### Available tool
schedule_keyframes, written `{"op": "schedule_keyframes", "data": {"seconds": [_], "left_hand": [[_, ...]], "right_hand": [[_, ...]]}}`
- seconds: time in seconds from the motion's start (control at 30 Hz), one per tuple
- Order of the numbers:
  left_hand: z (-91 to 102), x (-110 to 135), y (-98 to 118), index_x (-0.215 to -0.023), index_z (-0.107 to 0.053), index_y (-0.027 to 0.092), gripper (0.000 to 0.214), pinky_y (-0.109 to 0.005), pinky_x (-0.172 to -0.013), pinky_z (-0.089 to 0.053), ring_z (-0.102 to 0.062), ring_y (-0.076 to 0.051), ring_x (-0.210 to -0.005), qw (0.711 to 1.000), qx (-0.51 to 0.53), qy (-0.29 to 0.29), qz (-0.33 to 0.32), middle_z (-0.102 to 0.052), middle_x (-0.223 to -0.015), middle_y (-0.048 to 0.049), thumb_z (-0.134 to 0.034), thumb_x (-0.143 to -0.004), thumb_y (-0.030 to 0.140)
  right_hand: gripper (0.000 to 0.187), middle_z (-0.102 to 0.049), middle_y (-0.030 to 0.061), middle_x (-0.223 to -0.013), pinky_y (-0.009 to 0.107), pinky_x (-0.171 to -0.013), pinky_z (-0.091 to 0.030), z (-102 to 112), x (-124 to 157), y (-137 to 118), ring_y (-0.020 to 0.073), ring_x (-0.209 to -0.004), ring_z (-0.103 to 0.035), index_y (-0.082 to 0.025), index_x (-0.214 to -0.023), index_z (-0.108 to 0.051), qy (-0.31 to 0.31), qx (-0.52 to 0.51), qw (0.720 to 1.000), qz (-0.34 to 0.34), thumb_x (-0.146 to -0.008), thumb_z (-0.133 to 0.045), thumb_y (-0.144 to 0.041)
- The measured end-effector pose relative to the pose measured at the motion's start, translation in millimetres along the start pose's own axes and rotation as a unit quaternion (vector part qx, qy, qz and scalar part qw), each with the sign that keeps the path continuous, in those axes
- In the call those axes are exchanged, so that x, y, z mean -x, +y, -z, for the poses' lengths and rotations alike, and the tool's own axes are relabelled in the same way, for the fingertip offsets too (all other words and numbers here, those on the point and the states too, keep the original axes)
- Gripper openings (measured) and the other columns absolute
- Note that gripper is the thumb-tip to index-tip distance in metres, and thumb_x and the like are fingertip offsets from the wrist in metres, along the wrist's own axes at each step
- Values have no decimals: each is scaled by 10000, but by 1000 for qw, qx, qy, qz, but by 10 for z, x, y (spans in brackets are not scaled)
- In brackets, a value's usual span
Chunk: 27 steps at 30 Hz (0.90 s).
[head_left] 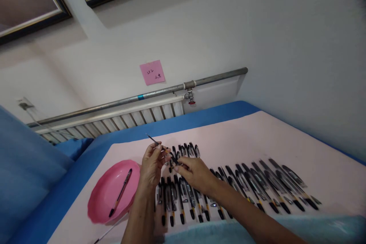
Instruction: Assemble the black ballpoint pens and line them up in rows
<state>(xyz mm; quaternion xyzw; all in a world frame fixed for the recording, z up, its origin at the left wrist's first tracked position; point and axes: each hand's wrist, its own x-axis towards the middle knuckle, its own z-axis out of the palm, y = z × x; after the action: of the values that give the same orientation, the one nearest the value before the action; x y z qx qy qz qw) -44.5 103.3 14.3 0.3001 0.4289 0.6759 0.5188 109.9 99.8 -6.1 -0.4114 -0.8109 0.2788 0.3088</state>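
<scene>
Pen (pixel 166 150) pinched, tilted, between raised left hand (pixel 151 164) and right hand (pixel 196 174).

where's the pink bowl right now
Head view, lower left: the pink bowl sits just left of the left hand, with one pen lying in it.

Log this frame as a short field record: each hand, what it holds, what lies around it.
left hand: pinches a black pen, its thin tip pointing up and away
right hand: fingers closed on the same pen's other end
rows of pens: laid side by side under and right of the hands
pink mat: under the rows, on a blue cover
pink bowl: left of the hands, one single pen inside
wall: sticky note, pipe, radiator
</scene>
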Motion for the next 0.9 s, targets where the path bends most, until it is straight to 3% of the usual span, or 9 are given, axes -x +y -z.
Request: {"op": "schedule_keyframes", "data": {"seconds": [0.17, 0.37, 0.47, 0.53, 0.6, 0.7, 0.9], "left_hand": [[-18, 34, -20, -842, -564, 182, 307, -254, -598, -484, -631, -151, -700, 1000, -19, -19, 14, -611, -709, 10, -718, -592, 272], [-11, 99, 37, -811, -645, 121, 280, -304, -700, -466, -594, -175, -789, 983, -101, -136, 76, -646, -845, -88, -695, -612, 310], [106, 25, 47, -855, -633, 134, 325, -319, -688, -460, -584, -179, -788, 981, -183, -67, 18, -633, -889, -95, -617, -662, 396], [208, -50, -6, -792, -625, 147, 274, -288, -633, -444, -565, -155, -702, 954, -297, -4, -30, -625, -800, -65, -586, -669, 388], [295, -118, -100, -703, -618, 161, 167, -269, -603, -409, -534, -144, -635, 922, -384, 24, -45, -605, -693, -36, -606, -634, 312], [364, -177, -249, -607, -611, 180, 50, -264, -607, -354, -506, -149, -613, 889, -453, 29, -49, -585, -613, -18, -636, -566, 197], [374, -191, -355, -558, -601, 206, 57, -264, -600, -305, -482, -159, -586, 831, -552, 17, -60, -538, -538, -1, -597, -567, 150]], "right_hand": [[220, -467, -40, -552, 202, -496, -226, -8, 2, 3, 90, -532, -418, -176, -613, -477, 15, -4, 1000, 5, -799, -467, -292], [160, -546, -17, -665, 205, -542, -277, 56, -13, -16, 104, -607, -466, -185, -705, -532, 44, -6, 999, 17, -813, -455, -275], [195, -515, -22, -635, 206, -549, -288, 92, -26, -20, 104, -602, -455, -181, -653, -494, 72, -4, 997, 15, -818, -447, -273], [211, -493, -27, -617, 205, -547, -288, 106, -32, -21, 101, -592, -447, -180, -635, -473, 83, -3, 996, 13, -820, -444, -275], [211, -478, -32, -606, 205, -541, -284, 112, -34, -19, 97, -580, -439, -180, -632, -462, 85, 0, 996, 10, -821, -442, -271], [211, -467, -36, -599, 204, -535, -279, 112, -38, -15, 93, -571, -430, -179, -628, -451, 80, 5, 997, 6, -819, -445, -270], [220, -458, -36, -594, 204, -541, -277, 118, -39, -18, 92, -572, -420, -177, -614, -438, 73, 9, 997, 12, -816, -444, -266]]}}
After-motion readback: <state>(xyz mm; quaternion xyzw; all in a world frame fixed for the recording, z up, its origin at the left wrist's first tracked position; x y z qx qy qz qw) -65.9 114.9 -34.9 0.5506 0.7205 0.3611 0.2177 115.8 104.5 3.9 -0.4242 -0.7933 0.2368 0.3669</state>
